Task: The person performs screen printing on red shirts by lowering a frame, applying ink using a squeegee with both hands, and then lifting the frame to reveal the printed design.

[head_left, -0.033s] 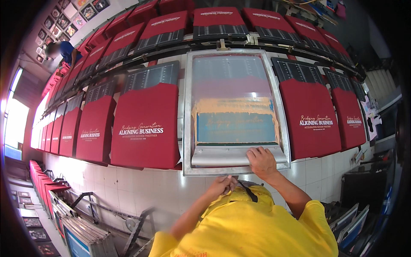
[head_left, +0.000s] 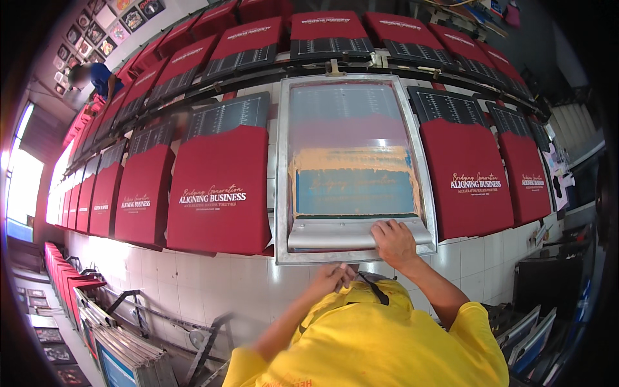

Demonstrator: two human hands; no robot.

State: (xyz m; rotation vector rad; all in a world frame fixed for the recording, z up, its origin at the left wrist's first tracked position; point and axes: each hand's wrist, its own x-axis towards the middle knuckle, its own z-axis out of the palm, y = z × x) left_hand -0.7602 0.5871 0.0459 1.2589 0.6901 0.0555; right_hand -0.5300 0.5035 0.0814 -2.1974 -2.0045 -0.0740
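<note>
A metal-framed printing screen [head_left: 282,161] lies on the long table in front of me, its mesh stained gold and blue. Across its near end sits a grey squeegee [head_left: 335,235]. My right hand [head_left: 393,242] grips the squeegee's right part, fingers over its far edge. My left hand [head_left: 332,278] is blurred, down by the collar of my yellow shirt [head_left: 374,335], close to a black strap; I cannot make out its hold. A red cover [head_left: 219,187] with gold lettering lies just left of the screen and another [head_left: 474,180] just right of it.
Rows of the same red covers with dark inserts fill the white-tiled table [head_left: 193,271] to both sides and behind. A person in blue [head_left: 97,74] stands at the far left end. Stacked frames [head_left: 129,355] lean below left, with more frames [head_left: 529,335] at lower right.
</note>
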